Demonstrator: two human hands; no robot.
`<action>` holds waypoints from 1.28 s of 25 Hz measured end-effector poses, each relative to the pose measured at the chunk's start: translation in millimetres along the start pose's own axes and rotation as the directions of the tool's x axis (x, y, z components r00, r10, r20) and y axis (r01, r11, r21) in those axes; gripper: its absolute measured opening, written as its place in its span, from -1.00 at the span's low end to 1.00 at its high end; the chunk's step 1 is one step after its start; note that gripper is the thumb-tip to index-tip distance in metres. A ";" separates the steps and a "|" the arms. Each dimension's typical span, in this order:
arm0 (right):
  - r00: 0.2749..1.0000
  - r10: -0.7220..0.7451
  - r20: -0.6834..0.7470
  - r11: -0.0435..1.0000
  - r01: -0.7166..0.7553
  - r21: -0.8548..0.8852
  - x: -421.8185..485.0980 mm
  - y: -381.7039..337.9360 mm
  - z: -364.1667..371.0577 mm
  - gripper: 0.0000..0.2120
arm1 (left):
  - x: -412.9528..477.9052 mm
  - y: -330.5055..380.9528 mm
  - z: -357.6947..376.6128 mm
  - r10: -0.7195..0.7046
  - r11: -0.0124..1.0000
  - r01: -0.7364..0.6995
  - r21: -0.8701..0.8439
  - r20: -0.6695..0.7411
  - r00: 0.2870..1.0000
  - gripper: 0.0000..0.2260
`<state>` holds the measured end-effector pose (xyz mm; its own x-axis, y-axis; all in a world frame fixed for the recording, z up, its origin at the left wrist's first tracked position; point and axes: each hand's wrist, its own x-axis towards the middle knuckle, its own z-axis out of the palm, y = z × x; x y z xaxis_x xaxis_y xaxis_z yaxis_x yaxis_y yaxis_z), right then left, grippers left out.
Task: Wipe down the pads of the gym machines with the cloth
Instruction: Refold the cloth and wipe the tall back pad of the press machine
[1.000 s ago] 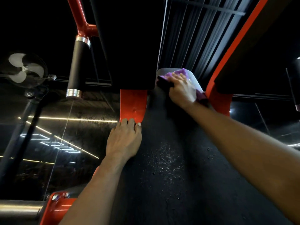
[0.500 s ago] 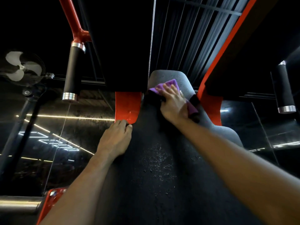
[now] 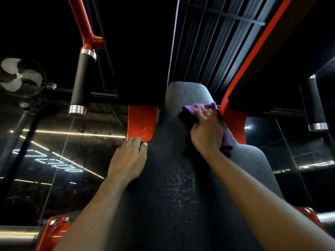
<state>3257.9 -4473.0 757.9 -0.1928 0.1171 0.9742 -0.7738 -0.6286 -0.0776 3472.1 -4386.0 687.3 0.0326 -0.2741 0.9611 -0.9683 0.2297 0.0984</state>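
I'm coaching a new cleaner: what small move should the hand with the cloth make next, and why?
Probably slide the right hand, pressing the purple cloth, down the pad toward the droplets glistening mid-pad, which look unwiped; the left hand rests on the pad's left edge, steadying it.

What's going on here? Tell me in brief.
A person is wiping down a gym machine's black back pad. The right hand presses a purple cloth against the pad's upper part, beside the right red bracket. The left hand rests on the pad's left edge, fingertips at the left red bracket. Droplets glisten mid-pad, below the cloth, not yet wiped.
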 end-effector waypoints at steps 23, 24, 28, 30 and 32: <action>0.685 -0.630 0.366 0.772 0.602 0.202 -32.1 -1.6 -18.5 -0.29 | -12.2 -3.0 15.6 -0.052 0.996 0.053 0.070 -0.027 0.998 -0.58; 0.687 -0.613 0.390 0.783 0.595 0.182 -28.2 15.6 -26.5 -0.27 | -19.3 2.2 16.1 -0.061 0.993 0.065 0.099 -0.052 0.997 -0.52; 0.922 -0.227 0.315 0.974 0.216 0.069 -28.5 84.9 -68.6 -0.28 | -43.2 36.1 17.8 0.050 0.990 -0.035 0.138 -0.111 0.993 -0.46; 0.973 0.003 0.231 1.000 -0.007 0.017 -48.6 88.6 -72.0 -0.33 | -44.3 54.5 24.6 0.166 0.980 -0.156 0.124 -0.074 0.983 -0.43; 0.969 -0.091 0.228 0.994 0.103 -0.040 -74.5 88.2 -71.8 -0.33 | -42.9 68.5 35.0 0.246 0.962 -0.242 0.124 -0.021 0.969 -0.38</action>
<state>3160.6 -4482.0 663.3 0.0210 -0.0044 0.9998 -0.8129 -0.5822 0.0146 3395.7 -4391.2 643.8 -0.2015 -0.1898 0.9609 -0.9705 0.1714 -0.1696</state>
